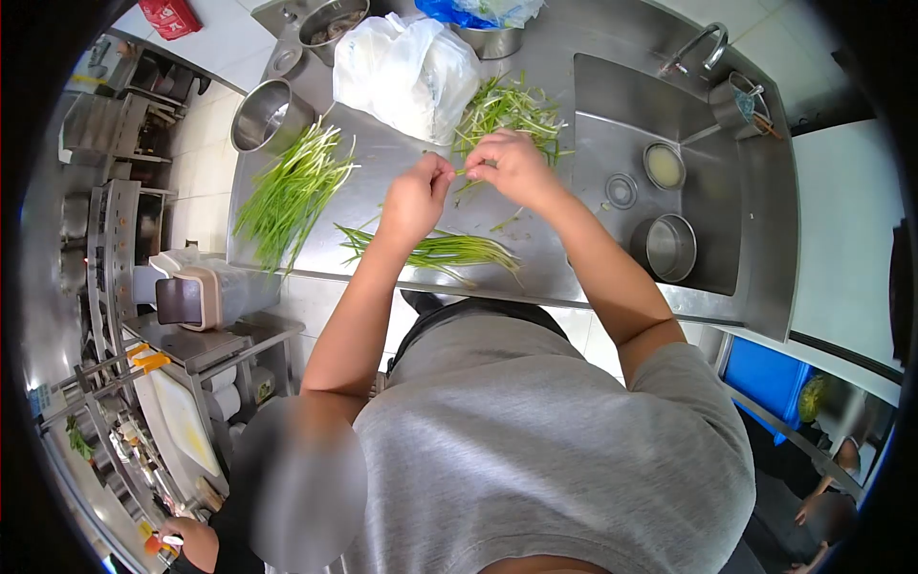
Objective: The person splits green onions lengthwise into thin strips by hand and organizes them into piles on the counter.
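My left hand [418, 198] and my right hand [519, 172] meet above the steel counter, fingertips pinched. A short piece of green onion stalk [461, 173] spans the gap between them, held at both ends. Below my hands lies a small bunch of green onions [459, 251] along the counter's front edge. To the left is a larger bunch of green onions [296, 196], pale ends pointing away from me. Just beyond my right hand sits a loose heap of green and whitish onion scraps [512, 117]. A few bits are scattered on the metal near my right wrist.
A white plastic bag [406, 77] stands behind my hands, beside a steel pot [271, 117]. At right is a sink [703, 182] with a tap [703, 48], a bowl of cloudy liquid [664, 166] and a steel pot [666, 248]. Other people appear at both lower corners.
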Motion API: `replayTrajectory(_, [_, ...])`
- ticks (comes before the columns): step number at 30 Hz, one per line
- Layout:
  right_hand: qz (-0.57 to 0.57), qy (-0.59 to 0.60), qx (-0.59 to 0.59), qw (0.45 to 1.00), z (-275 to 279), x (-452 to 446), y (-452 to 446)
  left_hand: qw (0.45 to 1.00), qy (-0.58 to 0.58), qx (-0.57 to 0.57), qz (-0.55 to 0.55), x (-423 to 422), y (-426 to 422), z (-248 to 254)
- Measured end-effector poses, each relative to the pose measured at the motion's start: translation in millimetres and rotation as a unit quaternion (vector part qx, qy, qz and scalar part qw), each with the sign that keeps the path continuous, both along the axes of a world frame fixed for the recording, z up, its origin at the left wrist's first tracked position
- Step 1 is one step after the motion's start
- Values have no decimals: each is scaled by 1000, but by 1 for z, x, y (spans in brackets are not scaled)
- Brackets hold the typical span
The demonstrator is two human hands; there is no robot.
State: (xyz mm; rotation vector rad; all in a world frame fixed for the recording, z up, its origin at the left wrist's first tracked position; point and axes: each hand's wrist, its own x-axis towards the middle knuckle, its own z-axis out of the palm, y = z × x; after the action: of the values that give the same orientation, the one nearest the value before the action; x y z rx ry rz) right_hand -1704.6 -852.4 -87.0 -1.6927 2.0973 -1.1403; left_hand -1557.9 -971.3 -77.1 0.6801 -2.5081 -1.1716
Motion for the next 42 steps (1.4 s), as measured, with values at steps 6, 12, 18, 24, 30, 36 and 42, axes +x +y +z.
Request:
replayTrajectory(6, [-106, -313, -116, 937, -15, -5, 4, 1000, 20, 6, 8, -1, 7, 4])
replayTrajectory(12, [-285, -390, -218, 848, -8, -60, 26, 996, 32, 68, 46, 13, -9, -14])
replayTrajectory(18, [-195, -246, 2, 949, -33, -43, 14, 988, 91, 110, 65, 8, -8, -8])
replayTrajectory(24, [-29, -665, -44, 745, -24, 14, -12, 975, 138, 168, 47, -6, 6, -17])
replayTrajectory(30, [-73, -700, -184, 686, -25, -23, -9, 972, 126, 194, 44, -1, 7, -12])
replayTrajectory(36, [-119, -585, -146, 789, -13, -71, 5, 965, 128, 222, 61, 9, -1, -15])
replayTrajectory(42, [-218, -115, 197, 949, -68, -47, 2, 952, 153, 252, 84, -1, -1, -3])
